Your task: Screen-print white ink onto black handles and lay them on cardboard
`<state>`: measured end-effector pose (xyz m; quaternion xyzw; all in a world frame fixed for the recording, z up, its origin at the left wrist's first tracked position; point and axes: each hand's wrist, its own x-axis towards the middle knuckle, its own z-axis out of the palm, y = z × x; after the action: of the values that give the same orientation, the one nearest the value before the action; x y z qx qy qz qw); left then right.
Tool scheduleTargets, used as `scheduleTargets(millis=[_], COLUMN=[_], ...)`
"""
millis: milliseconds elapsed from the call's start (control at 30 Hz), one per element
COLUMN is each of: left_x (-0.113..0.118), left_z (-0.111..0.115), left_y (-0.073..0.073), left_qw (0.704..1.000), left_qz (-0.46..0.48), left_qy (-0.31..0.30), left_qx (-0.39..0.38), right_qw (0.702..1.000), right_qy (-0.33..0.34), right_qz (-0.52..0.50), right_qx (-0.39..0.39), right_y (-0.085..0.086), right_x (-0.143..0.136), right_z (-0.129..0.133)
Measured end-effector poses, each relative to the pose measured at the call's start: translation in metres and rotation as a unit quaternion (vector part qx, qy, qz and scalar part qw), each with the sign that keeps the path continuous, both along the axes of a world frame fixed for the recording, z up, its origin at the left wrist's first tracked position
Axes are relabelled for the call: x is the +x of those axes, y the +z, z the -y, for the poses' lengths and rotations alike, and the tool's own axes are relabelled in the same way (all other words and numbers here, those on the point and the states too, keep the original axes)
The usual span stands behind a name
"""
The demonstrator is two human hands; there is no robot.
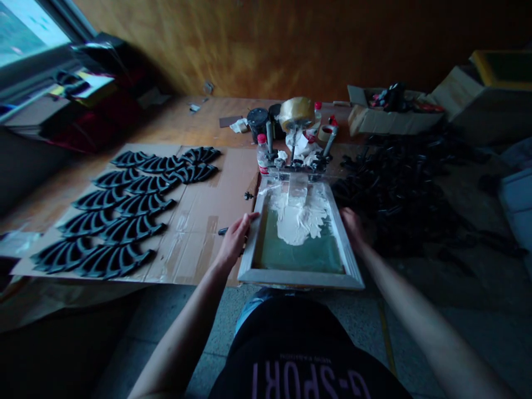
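Note:
A screen-printing frame (301, 277) lies in front of me, clamped at its far end. White ink (295, 221) is spread over the far half of its green mesh (297, 257), and a squeegee (297, 191) rests there. My left hand (235, 241) is by the frame's left edge, fingers curled around a small black plastic piece (223, 231); most of the piece is hidden by the hand. On the other side, my right hand (353, 227) is at the frame's right edge, near a heap of black pieces (407, 188). It is blurred and its fingers are partly hidden.
Rows of black curved pieces (124, 205) lie on a cardboard sheet (195, 221) at left. Behind the frame stand clamp posts, a tape roll (296, 113), a red-capped bottle (262, 154) and a black jar (257, 122). An open carton (386, 119) sits at back right.

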<state>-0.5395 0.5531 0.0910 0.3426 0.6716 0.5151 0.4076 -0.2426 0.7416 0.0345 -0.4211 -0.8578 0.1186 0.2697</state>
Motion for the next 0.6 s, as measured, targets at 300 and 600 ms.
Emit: scheduleTargets(millis=[300,600], left_x=[-0.002,-0.001], left_z=[-0.007,-0.004], left_y=[-0.081,-0.083], left_qw=[0.995,0.996], left_qz=[-0.054,-0.015], left_qy=[0.030,0.038], left_qx=[-0.073,-0.078], right_qw=[0.990,0.930], right_qy=[0.121,0.347], right_qz=[0.076,0.121], right_qx=[0.019,0.014], right_y=[0.046,0.043], right_x=[-0.097,-0.054], right_z=[0.012,0.052])
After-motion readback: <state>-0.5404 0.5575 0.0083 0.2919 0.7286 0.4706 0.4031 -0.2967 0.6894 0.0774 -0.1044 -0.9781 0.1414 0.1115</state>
